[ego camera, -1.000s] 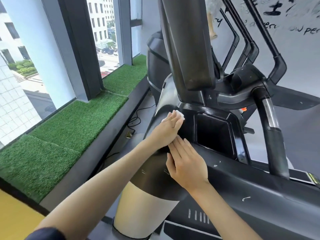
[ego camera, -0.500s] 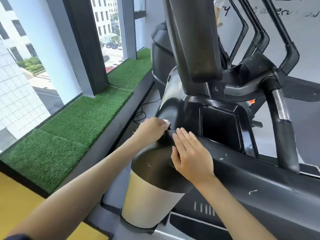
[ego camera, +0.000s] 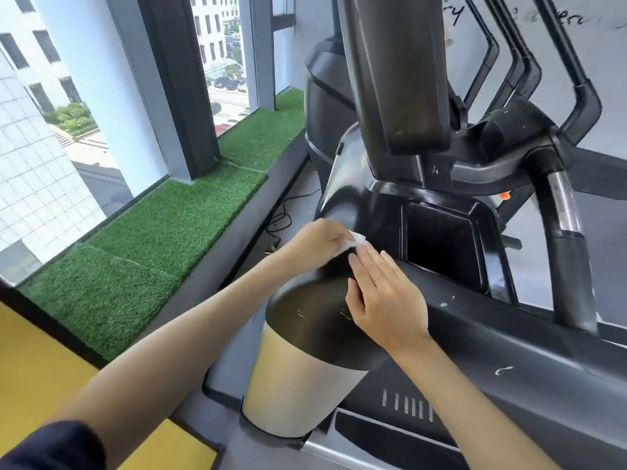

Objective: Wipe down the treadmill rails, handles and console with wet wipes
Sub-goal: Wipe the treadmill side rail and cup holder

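The left hand (ego camera: 320, 244) pinches a white wipe (ego camera: 354, 244) against the treadmill (ego camera: 509, 351) housing's black top; the right hand (ego camera: 381, 296) lies flat beside it, fingers straight; fake grass (ego camera: 163, 232) lines the sill.

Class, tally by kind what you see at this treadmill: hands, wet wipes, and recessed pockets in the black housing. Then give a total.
Hands: 2 (left hand, right hand)
Wet wipe: 1
Recessed pocket: 1
Total: 4

The grey floor (ego camera: 300, 189) bears the treadmill (ego camera: 509, 354) and a loose black cable (ego camera: 282, 221) beside it.
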`<state>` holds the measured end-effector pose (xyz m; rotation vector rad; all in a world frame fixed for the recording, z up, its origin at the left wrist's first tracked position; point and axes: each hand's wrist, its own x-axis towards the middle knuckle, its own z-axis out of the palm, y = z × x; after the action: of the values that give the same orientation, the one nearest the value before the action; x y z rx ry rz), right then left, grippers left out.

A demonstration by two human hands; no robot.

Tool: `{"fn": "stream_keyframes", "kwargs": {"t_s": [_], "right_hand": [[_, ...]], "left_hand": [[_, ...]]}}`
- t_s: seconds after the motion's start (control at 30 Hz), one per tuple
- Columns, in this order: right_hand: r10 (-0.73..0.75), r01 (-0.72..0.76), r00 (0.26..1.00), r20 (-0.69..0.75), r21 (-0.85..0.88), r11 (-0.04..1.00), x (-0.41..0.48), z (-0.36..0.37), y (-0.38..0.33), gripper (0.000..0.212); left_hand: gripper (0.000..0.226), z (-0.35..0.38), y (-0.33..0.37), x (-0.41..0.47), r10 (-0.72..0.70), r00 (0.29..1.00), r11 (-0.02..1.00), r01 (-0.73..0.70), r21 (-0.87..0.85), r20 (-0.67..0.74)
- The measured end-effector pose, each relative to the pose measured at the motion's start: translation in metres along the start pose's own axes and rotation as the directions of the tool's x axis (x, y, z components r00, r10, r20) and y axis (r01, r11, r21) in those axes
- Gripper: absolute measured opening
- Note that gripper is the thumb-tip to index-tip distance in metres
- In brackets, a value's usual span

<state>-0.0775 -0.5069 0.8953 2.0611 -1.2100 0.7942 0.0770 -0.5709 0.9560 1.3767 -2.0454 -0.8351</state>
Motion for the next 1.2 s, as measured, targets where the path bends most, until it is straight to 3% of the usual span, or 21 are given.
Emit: {"fn": "stream_keyframes", "kwargs": {"t_s": [0.07, 0.2, 0.27, 0.43, 0.53, 0.63, 0.7, 0.83, 0.93, 1.0, 1.07, 1.2], "right_hand": [[-0.001, 0.001, 1.000, -0.002, -0.010, 1.000, -0.001, 0.001, -0.001, 0.041], [-0.006, 0.006, 1.000, -0.004, -0.005, 1.000, 0.000, 0.002, -0.001, 0.044], [0.002, -0.002, 1.000, -0.014, -0.015, 1.000, 0.000, 0.003, -0.001, 0.043], [0.000, 0.000, 1.000, -0.006, 0.005, 1.000, 0.000, -0.001, -0.001, 0.040], [-0.015, 0.015, 1.000, -0.006, 0.003, 1.000, 0.001, -0.003, 0.000, 0.040], [-0.022, 0.021, 1.000, -0.013, -0.032, 0.999, 0.000, 0.000, -0.001, 0.041], [-0.016, 0.016, 1.000, -0.014, -0.030, 0.999, 0.000, 0.002, -0.001, 0.041], [-0.009, 0.009, 1.000, -0.009, -0.025, 1.000, 0.000, 0.001, -0.001, 0.042], [-0.009, 0.009, 1.000, -0.006, -0.027, 1.000, 0.000, 0.002, -0.002, 0.042], [-0.008, 0.008, 1.000, -0.005, -0.020, 1.000, -0.001, 0.002, -0.001, 0.042], [-0.009, 0.008, 1.000, -0.012, -0.023, 1.000, 0.000, 0.002, -0.001, 0.043], [-0.013, 0.012, 1.000, -0.011, -0.034, 0.999, 0.000, 0.002, -0.001, 0.043]], "left_hand": [[0.021, -0.006, -0.021, -0.002, -0.011, 1.000, 1.000, 0.011, 0.015, -0.007], [0.030, -0.017, -0.063, -0.009, -0.235, 0.972, 0.971, 0.236, 0.048, -0.027], [0.027, -0.012, -0.054, -0.002, -0.176, 0.984, 0.974, 0.180, 0.136, -0.041], [0.026, 0.008, 0.000, 0.010, 0.128, 0.991, 0.983, -0.131, 0.127, 0.026], [0.026, 0.007, -0.004, 0.008, 0.158, 0.986, 0.984, -0.161, 0.073, 0.046], [0.021, -0.003, -0.048, 0.003, -0.081, 0.997, 0.975, 0.076, -0.210, -0.017], [0.029, -0.008, -0.083, -0.007, -0.325, 0.946, 0.907, 0.315, -0.279, 0.010], [0.036, 0.000, -0.115, -0.011, -0.535, 0.841, 0.814, 0.540, -0.212, 0.086], [0.024, 0.006, -0.106, -0.004, -0.613, 0.790, 0.779, 0.605, -0.161, 0.003], [0.012, 0.010, -0.096, -0.003, -0.577, 0.813, 0.791, 0.531, -0.303, -0.081], [0.020, 0.009, -0.076, -0.006, -0.492, 0.865, 0.804, 0.406, -0.435, -0.102], [0.030, 0.012, -0.062, -0.003, -0.400, 0.913, 0.852, 0.338, -0.400, -0.080]]}}
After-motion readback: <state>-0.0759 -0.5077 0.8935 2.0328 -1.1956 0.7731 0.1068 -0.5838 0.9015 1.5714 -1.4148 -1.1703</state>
